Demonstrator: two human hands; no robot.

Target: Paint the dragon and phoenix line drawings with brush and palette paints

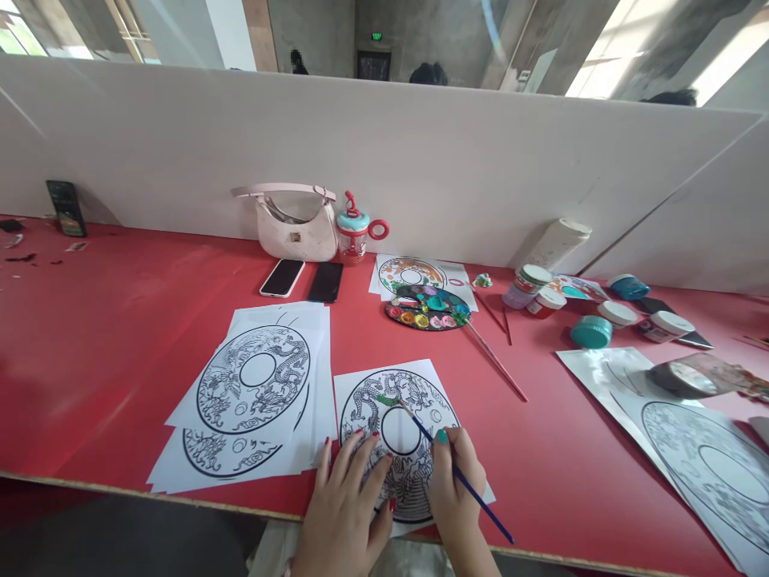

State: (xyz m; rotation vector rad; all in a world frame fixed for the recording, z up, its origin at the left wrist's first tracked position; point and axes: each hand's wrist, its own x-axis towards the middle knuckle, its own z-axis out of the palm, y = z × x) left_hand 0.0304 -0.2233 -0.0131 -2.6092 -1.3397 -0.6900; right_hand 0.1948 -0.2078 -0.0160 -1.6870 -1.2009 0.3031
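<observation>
My right hand (457, 477) pinches a thin blue paintbrush (481, 501), its tip touching the printed dragon ring drawing (441, 389) in front of me. A small patch of green paint (388, 399) shows on the dragon near the brush tip. Fingers spread, my left hand (348, 501) lies flat over the lower left of the same sheet. Beyond the sheet sits a dark oval paint palette (414, 320) with several colours in its wells. A second paintbrush (497, 358) rests with its head on the palette's right end.
At left lies a stack of printed sheets (240, 449). Two phones (282, 277), a pink handbag (297, 232) and a red-handled cup (353, 236) stand behind. Several paint jars (592, 332) and a clear water container (682, 377) are at right. A low partition (420, 160) borders the red table (120, 344).
</observation>
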